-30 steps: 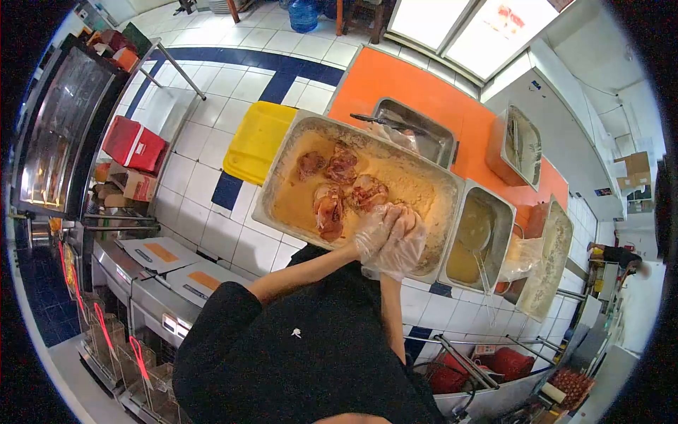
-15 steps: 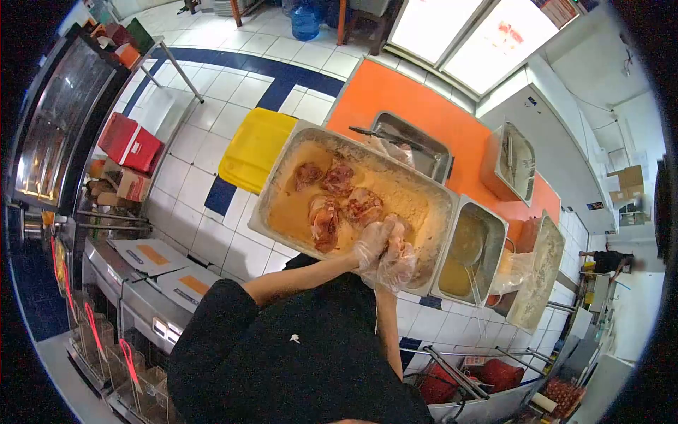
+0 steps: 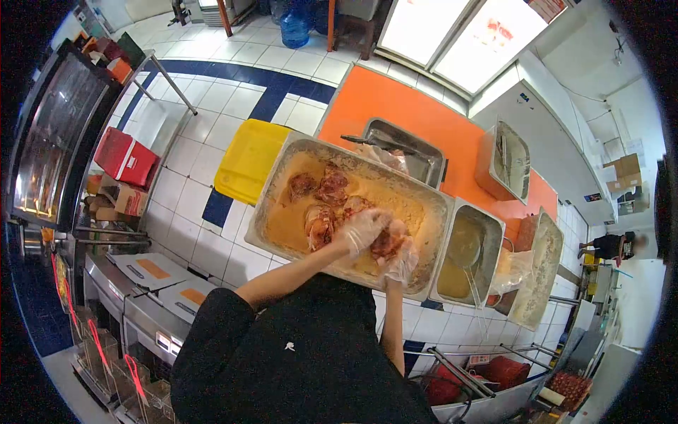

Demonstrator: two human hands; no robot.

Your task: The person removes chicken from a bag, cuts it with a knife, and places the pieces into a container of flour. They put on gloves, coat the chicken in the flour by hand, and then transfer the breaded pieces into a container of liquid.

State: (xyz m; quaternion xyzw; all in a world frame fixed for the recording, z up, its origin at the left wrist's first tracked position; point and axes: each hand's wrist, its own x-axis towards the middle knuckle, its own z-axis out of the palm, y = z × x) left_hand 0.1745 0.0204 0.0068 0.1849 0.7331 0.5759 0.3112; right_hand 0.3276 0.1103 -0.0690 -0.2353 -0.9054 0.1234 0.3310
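A large metal tray [image 3: 432, 265] of pale orange breading flour [image 3: 417, 205] lies in front of me. My right hand [image 3: 400, 264], in a clear plastic glove, grips the near side of a raw chicken piece [image 3: 387, 244]. My left hand [image 3: 363, 232], gloved the same way, has its fingers curled at the upper left edge of that piece; their exact hold is partly hidden. Several other raw chicken pieces [image 3: 320, 225] rest in the flour toward the left, one of them [image 3: 357, 205] just behind my left hand.
Right of the tray stands a pan of cloudy liquid [image 3: 455, 272] with a wire strainer [image 3: 464, 253]. An orange table [image 3: 367, 99] carries metal pans [image 3: 431, 164] behind. A yellow lid or bin [image 3: 247, 162] adjoins the left side. Fryers [image 3: 145, 311] stand lower left; a person [image 3: 611, 246] is far right.
My left hand has shifted slightly up and left, away from my right hand. More of the reddish chicken piece now shows between them. My right hand has moved little.
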